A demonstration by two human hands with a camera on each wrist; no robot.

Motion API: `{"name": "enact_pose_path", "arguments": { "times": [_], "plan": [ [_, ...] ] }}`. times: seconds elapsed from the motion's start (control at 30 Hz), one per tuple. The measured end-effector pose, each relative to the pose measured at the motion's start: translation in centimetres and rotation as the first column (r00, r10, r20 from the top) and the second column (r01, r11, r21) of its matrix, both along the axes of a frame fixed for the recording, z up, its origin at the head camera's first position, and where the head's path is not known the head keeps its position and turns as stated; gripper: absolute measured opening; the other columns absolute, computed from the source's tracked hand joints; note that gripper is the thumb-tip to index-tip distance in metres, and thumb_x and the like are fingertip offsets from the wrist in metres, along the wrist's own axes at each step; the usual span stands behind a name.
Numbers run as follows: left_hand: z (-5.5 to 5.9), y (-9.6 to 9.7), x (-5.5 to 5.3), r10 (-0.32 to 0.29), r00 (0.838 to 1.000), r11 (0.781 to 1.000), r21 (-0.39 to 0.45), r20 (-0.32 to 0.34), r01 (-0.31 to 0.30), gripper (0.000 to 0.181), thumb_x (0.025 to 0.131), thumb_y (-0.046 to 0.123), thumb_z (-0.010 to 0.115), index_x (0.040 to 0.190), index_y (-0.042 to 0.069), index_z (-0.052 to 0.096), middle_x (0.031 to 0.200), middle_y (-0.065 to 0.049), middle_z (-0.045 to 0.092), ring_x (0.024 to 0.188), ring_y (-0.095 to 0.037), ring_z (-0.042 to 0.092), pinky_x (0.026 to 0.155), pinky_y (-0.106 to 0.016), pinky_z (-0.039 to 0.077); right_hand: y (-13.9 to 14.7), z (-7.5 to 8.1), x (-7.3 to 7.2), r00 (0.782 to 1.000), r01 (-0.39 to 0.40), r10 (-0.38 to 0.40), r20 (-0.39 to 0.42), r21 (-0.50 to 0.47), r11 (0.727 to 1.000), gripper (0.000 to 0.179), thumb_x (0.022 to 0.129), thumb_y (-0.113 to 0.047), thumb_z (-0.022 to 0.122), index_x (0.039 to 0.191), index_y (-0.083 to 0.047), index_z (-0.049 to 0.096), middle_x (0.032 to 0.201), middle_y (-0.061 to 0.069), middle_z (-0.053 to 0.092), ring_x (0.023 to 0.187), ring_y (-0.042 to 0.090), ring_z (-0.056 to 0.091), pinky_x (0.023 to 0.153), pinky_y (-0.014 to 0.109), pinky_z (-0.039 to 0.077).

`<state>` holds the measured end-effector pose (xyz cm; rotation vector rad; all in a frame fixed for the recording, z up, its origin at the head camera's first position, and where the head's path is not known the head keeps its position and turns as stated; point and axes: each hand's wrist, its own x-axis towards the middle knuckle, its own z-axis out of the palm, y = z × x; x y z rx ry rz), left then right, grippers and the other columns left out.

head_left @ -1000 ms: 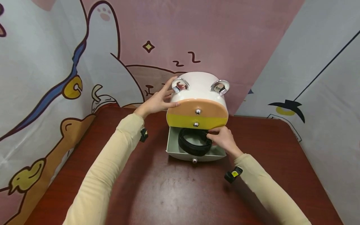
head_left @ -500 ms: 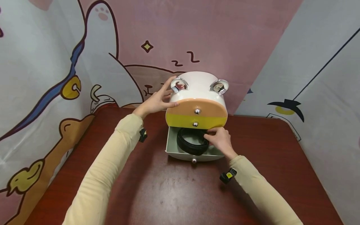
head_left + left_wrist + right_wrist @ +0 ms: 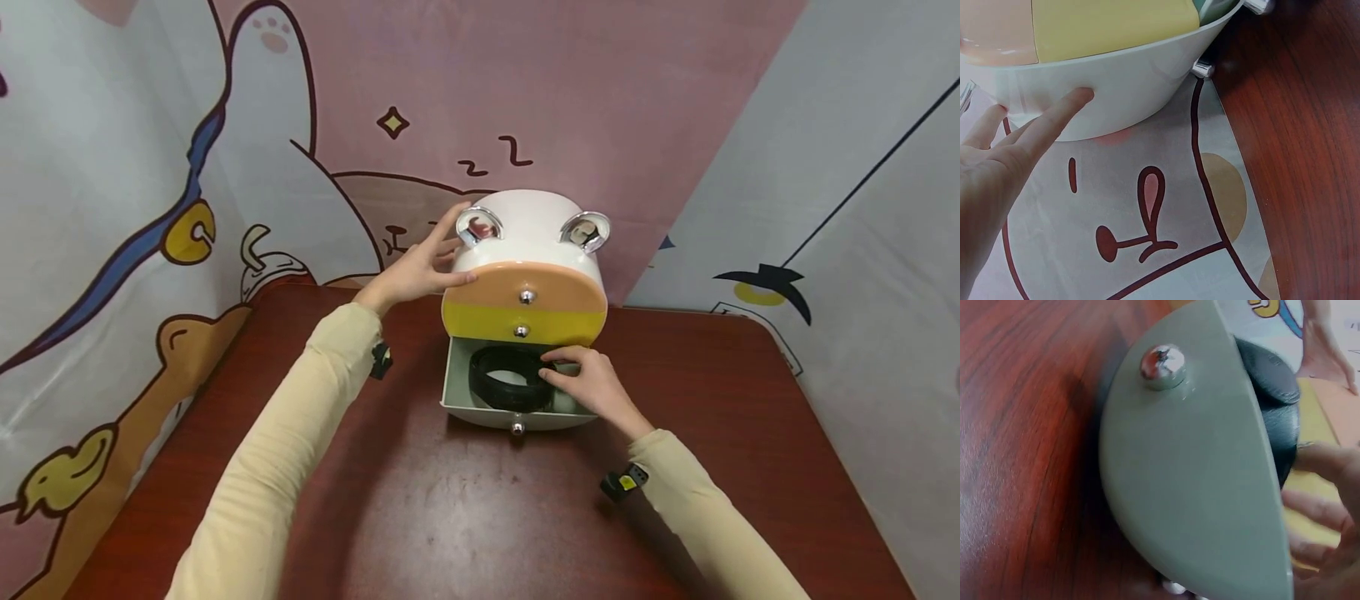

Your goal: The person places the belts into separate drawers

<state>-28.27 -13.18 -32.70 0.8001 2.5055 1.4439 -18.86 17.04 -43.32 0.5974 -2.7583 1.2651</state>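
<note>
A small drawer chest (image 3: pixel 525 242) with a white body and silver ears stands at the back of the table. Its orange and yellow drawers are closed; the lowest, a grey-green drawer (image 3: pixel 459 387), is pulled out. Inside it lies a coiled black belt (image 3: pixel 517 398), its dark leather also showing past the drawer front in the right wrist view. My left hand (image 3: pixel 412 271) rests on the chest's left side below the ear, fingers spread and thumb on the front edge. At the coil's right side is my right hand (image 3: pixel 588 379), thumb and fingers parted; a light touch on the belt cannot be ruled out.
The reddish-brown table (image 3: pixel 450 508) extends in front of the chest and to both sides. Behind it hangs a printed cloth (image 3: pixel 637 100) with cartoon animals, close to the chest's back. Silver knobs (image 3: pixel 518 428) stick out from the drawer fronts.
The coiled belt has shifted a little left and settled flatter in the drawer. My right thumb and fingers have parted from their pinch on it. The left hand has stayed put.
</note>
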Motion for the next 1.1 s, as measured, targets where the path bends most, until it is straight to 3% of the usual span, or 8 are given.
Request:
{"name": "enact_pose_path", "arguments": {
  "times": [0.07,0.17,0.3,0.43,0.57,0.8,1.1],
  "plan": [
    [0.0,0.1,0.0,0.001,1.000,1.000,-0.002,-0.002,-0.001,0.097,0.086,0.030,0.075,0.148,0.056,0.005,0.152,-0.015,0.033,0.134,-0.036,0.038,0.080,-0.041,0.054,0.2,0.0,0.1,0.996,-0.086,0.086,0.000,-0.029,0.996,0.023,0.087,-0.021,0.074,0.107,-0.008,0.074,0.108,0.004,0.069,0.103,0.023,0.061,0.086,0.047,0.050],
    [0.0,0.1,0.0,0.002,1.000,1.000,-0.003,-0.004,-0.002,0.096,0.086,0.030,0.075,0.146,0.059,0.005,0.152,-0.015,0.033,0.134,-0.036,0.038,0.081,-0.042,0.054,0.3,0.1,0.2,0.974,-0.216,0.221,0.054,-0.080,0.973,0.024,0.088,-0.022,0.074,0.109,-0.010,0.074,0.109,-0.001,0.068,0.107,0.022,0.059,0.090,0.050,0.047],
    [-0.1,0.1,0.0,-0.003,1.000,1.000,0.000,0.003,0.003,0.096,0.086,0.031,0.075,0.144,0.063,0.006,0.152,-0.014,0.033,0.134,-0.035,0.037,0.081,-0.044,0.054,0.4,0.2,0.5,0.941,-0.311,0.320,0.113,-0.087,0.946,0.026,0.088,-0.025,0.073,0.110,-0.011,0.073,0.111,0.000,0.068,0.107,0.023,0.059,0.091,0.051,0.045],
    [-0.1,0.1,-0.1,-0.012,1.000,1.000,0.000,0.004,0.012,0.096,0.086,0.031,0.074,0.143,0.064,0.005,0.152,-0.015,0.032,0.134,-0.036,0.037,0.082,-0.047,0.053,0.2,0.1,0.6,0.942,-0.317,0.322,0.090,-0.066,0.946,0.024,0.087,-0.026,0.074,0.107,-0.013,0.074,0.109,0.000,0.068,0.104,0.020,0.060,0.089,0.050,0.047],
    [-0.2,0.0,-0.1,-0.009,1.000,1.000,0.005,-0.011,0.009,0.096,0.086,0.030,0.074,0.146,0.060,0.005,0.152,-0.016,0.033,0.133,-0.037,0.038,0.081,-0.046,0.053,-0.2,-0.3,0.4,0.952,-0.305,0.305,0.007,-0.028,0.952,0.018,0.085,-0.018,0.076,0.102,-0.012,0.076,0.103,-0.001,0.069,0.100,0.019,0.062,0.087,0.048,0.048],
    [-0.4,0.1,0.0,-0.016,1.000,1.000,0.003,-0.012,0.016,0.095,0.087,0.030,0.074,0.146,0.060,0.005,0.151,-0.015,0.034,0.134,-0.036,0.038,0.082,-0.044,0.053,-0.7,-1.5,0.1,0.945,-0.266,0.286,-0.155,0.141,0.954,0.018,0.078,-0.002,0.079,0.095,-0.006,0.076,0.096,0.004,0.071,0.110,0.036,0.058,0.094,0.051,0.041],
    [-0.1,-0.1,0.0,0.002,1.000,1.000,-0.025,-0.028,-0.003,0.096,0.086,0.033,0.074,0.146,0.060,0.004,0.152,-0.015,0.033,0.133,-0.035,0.039,0.084,-0.044,0.052,-1.1,-1.7,-0.2,0.963,-0.237,0.248,-0.109,0.106,0.966,0.022,0.078,-0.005,0.080,0.099,-0.003,0.075,0.102,0.008,0.070,0.110,0.036,0.057,0.095,0.049,0.043]
  ]
}}
